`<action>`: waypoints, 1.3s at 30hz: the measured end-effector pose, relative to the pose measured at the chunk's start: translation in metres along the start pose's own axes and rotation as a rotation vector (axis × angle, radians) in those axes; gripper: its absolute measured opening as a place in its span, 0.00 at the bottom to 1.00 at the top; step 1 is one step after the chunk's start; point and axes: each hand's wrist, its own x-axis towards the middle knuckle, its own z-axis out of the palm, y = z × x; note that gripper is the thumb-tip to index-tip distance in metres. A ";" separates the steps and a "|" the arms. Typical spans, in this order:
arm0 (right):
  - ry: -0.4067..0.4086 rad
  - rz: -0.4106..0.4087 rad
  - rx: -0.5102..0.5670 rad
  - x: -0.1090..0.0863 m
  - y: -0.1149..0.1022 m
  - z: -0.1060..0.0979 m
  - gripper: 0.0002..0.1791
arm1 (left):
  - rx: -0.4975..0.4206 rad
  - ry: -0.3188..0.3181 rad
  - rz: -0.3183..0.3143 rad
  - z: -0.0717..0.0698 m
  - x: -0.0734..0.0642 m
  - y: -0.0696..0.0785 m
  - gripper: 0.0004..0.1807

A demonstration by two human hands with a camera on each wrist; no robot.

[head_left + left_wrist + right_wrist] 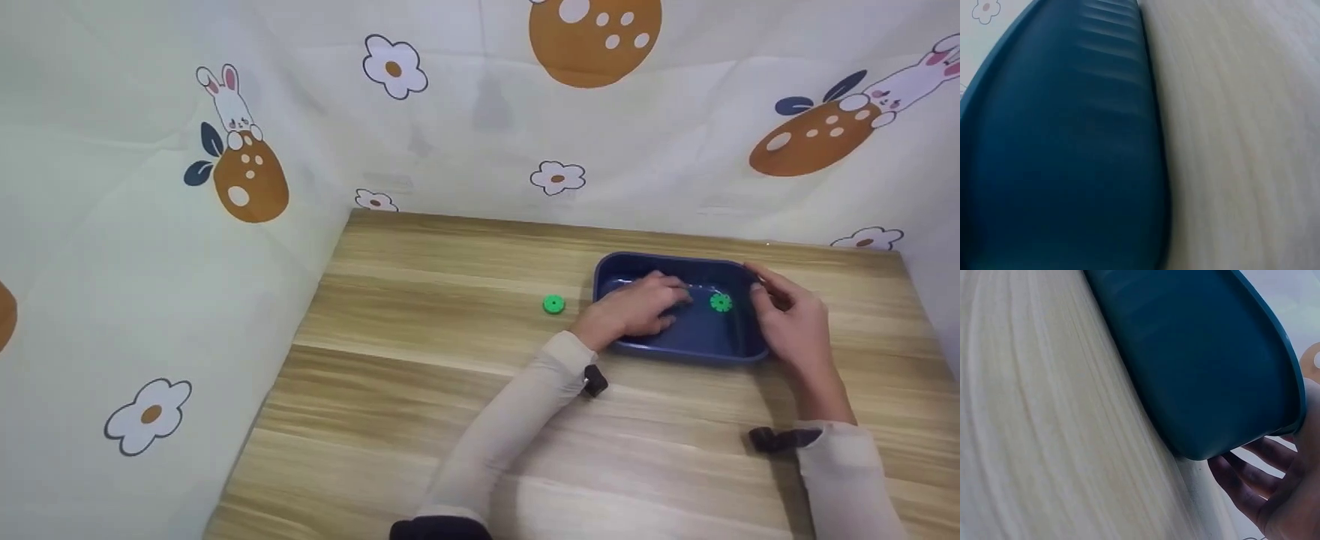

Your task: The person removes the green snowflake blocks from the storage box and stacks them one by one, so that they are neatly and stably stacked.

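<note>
A dark blue plastic tray [697,352] with rounded corners stands on the wooden table. My left hand [637,306] reaches over its front left rim, fingers loosely bent inside and thumb apart from them. Inside the tray, right of those fingertips, lies a green notched disc [721,302]. Another green disc [553,304] rests on the table left of the tray. At the tray's right end my right hand [796,322] grips the wall, thumb at the rim and fingers round the outside. The right wrist view shows these fingers [1247,475] against the tray's outer corner.
The wooden tabletop [420,300] extends left and in front of the tray. A pale cloth [465,127] printed with flowers and rabbits rises behind the table and along its left side. Small black wrist cameras [595,381] sit at both sleeve cuffs.
</note>
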 end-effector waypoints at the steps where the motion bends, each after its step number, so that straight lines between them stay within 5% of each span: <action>1: -0.004 0.002 0.000 0.000 0.000 0.000 0.20 | -0.004 0.017 0.000 0.000 0.000 -0.001 0.23; 10: -0.017 0.012 -0.001 0.001 0.001 0.000 0.20 | -0.033 0.058 0.000 -0.001 0.001 -0.004 0.14; 21: -0.017 0.014 -0.005 0.000 -0.001 0.000 0.21 | -0.069 0.075 -0.052 -0.002 -0.002 -0.004 0.17; 28: -0.003 -0.007 0.003 0.000 -0.002 0.001 0.20 | -0.080 0.093 0.000 -0.008 -0.004 -0.004 0.18; 39: -0.016 0.011 -0.002 0.000 -0.001 0.000 0.20 | -0.142 0.240 0.087 -0.020 -0.019 -0.004 0.18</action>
